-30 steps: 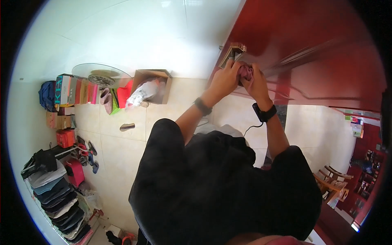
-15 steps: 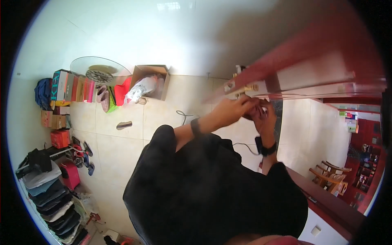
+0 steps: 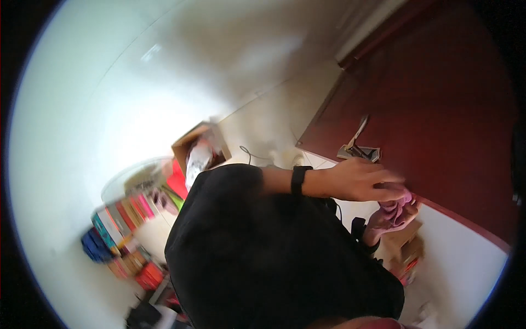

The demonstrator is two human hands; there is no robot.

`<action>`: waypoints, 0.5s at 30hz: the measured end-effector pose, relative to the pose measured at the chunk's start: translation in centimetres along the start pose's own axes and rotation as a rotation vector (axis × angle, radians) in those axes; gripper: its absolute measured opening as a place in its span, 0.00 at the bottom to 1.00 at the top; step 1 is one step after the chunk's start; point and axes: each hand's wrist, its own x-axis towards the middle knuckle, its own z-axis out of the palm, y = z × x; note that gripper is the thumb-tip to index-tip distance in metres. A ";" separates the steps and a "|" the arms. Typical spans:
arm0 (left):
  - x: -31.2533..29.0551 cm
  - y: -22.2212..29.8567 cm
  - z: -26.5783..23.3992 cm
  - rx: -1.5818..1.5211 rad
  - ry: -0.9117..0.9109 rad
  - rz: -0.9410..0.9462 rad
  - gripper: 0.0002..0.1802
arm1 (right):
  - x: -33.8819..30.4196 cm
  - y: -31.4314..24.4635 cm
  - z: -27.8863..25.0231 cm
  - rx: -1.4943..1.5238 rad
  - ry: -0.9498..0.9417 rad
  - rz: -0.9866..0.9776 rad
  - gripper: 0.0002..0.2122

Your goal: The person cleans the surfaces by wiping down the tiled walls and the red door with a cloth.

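Observation:
A crumpled pink cloth [image 3: 395, 209] is bunched between my two hands, in front of the edge of a dark red door [image 3: 427, 120]. My right hand [image 3: 390, 222] is closed around it from below. My left hand [image 3: 359, 180] reaches in from the left, its fingers bent onto the top of the cloth; the fingertips are slightly blurred. Just beyond my left hand, a metal lever handle [image 3: 357, 143] stands out from the door face. Each wrist has a dark band.
An open cardboard box [image 3: 223, 148] with a white plastic bag stands by the wall at left. Shoe boxes [image 3: 118, 222], slippers [image 3: 163, 202] and a round glass top [image 3: 123, 181] are beside it. More cardboard boxes [image 3: 408, 244] stand below my right hand.
The view has turned, and the door, seen along its edge before, now shows its broad face and handle. My hands have moved from beside the lock to below the handle; the pink cloth now shows clearly.

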 end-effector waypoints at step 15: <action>2.5 -3.7 10.6 -0.326 -0.159 0.008 0.28 | 0.0 4.8 -4.7 -0.214 0.449 -0.102 0.11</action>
